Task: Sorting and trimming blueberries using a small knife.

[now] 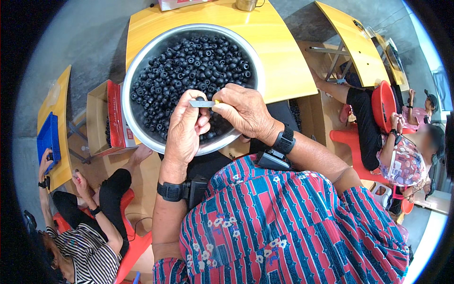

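My right hand (248, 111) is closed around a small knife, its grey blade (202, 103) pointing left and a bit of yellow showing by my fingers. The blade lies across the thumb of my left hand (182, 132). That hand is closed, its fingers curled in; whatever they pinch is hidden behind the thumb and blade. Both hands are over the near side of a large round metal bowl (259, 71). Many small, round black parts (194, 66) with a hollow in one end fill the bowl.
The bowl rests partly on a yellow table (274, 47), where a metal cup (246, 4) stands at the far edge. A cardboard box (97, 120) is to the left. People sit on both sides, near a blue tray (49, 137) and a red basin (384, 102).
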{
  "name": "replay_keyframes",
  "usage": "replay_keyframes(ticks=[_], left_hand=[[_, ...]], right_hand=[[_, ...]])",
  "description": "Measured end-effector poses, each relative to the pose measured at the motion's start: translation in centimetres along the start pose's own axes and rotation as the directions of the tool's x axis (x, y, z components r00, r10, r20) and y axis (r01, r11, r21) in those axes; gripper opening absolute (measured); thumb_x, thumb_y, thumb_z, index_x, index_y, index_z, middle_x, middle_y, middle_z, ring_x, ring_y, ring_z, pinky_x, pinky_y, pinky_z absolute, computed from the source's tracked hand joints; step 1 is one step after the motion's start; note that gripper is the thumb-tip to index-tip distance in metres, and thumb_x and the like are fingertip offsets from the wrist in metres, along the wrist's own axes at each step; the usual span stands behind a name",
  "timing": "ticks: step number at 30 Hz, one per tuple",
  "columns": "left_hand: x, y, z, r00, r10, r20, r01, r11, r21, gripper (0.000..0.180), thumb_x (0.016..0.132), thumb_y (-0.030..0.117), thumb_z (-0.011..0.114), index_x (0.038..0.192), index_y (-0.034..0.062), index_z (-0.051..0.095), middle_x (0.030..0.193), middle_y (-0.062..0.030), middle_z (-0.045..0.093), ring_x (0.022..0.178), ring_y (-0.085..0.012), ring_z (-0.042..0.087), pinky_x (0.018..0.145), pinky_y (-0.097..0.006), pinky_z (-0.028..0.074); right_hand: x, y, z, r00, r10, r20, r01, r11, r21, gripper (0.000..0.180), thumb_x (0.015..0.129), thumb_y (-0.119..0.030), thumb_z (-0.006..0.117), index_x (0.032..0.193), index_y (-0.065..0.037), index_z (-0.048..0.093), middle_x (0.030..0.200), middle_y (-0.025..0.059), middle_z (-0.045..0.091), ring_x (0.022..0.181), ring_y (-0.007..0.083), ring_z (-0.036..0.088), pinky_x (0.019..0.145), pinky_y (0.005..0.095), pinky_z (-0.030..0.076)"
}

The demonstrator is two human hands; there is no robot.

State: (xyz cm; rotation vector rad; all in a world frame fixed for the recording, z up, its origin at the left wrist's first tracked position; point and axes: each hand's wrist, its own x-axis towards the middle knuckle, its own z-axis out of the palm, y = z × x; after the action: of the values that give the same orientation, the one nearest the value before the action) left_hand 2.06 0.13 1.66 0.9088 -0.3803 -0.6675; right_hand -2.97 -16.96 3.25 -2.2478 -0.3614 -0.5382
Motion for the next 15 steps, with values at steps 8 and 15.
replay_keyframes(ticks=[8,15], left_hand=[[-0.17,0.02,-0.02,1.0,0.003,-0.002,-0.003,1.0,-0.001,0.023,0.1,0.033,0.045,0.102,0.0107,0.051,0.082,0.0019,0.044,0.067,-0.005,0.039,0.055,-0.016,0.032],[-0.09,0.01,0.02,1.0,-0.003,-0.01,0.003,1.0,-0.001,0.024,0.1,0.033,0.045,0.103,0.0104,0.051,0.082,0.0017,0.045,0.067,-0.005,0.039,0.054,-0.016,0.032]], right_hand=[[-0.07,0.08,0.14,1.0,-0.014,-0.013,0.014,1.0,0.006,0.024,0.089,-0.03,0.058,0.083,-0.007,0.06,0.071,0.0117,0.055,0.071,0.031,0.058,0.061,0.0405,0.047],[-0.12,0.24,0.13,0.999,-0.024,-0.025,0.024,1.0,0.007,0.022,0.089,-0.028,0.059,0.083,-0.007,0.06,0.072,0.0118,0.055,0.071,0.0309,0.058,0.061,0.04,0.048]])
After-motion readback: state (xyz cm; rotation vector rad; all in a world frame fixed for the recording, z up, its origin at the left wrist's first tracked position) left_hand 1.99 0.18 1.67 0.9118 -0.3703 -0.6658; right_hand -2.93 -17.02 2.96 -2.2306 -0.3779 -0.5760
